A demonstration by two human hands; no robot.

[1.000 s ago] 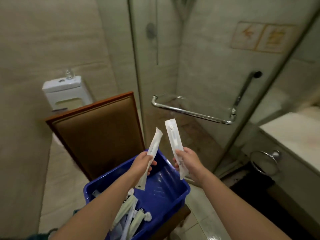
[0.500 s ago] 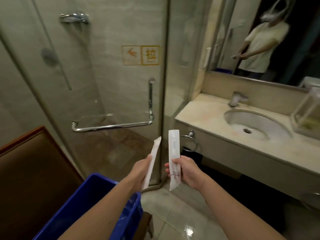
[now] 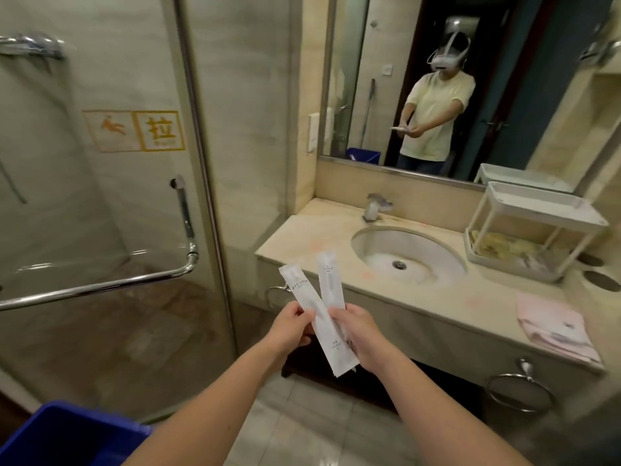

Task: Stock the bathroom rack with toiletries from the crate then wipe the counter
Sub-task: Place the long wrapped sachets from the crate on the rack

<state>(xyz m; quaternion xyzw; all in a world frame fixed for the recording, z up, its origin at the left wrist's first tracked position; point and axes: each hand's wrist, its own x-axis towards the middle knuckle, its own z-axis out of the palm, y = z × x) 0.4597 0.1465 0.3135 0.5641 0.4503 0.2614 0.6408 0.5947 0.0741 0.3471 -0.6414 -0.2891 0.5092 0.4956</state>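
Observation:
My left hand (image 3: 290,326) and my right hand (image 3: 358,334) each grip a long white sealed toiletry packet in front of the counter's left end. The left packet (image 3: 302,294) slants down to the right and crosses over the upright right packet (image 3: 331,280). A white two-tier rack (image 3: 497,196) stands on the beige counter (image 3: 302,243) at the far right, with yellowish packets in its lower tray and a bare top tray. A folded pink cloth (image 3: 554,324) lies near the counter's front edge. The blue crate's (image 3: 67,435) corner shows at the bottom left.
An oval sink (image 3: 379,243) with a chrome faucet (image 3: 374,206) sits mid-counter below a wall mirror (image 3: 356,79). A glass shower door with a chrome handle bar (image 3: 100,287) fills the left. A towel ring (image 3: 517,391) hangs under the counter.
The view has swung right, from the crate to the sink counter and rack. My hands came closer together, so the two packets now cross.

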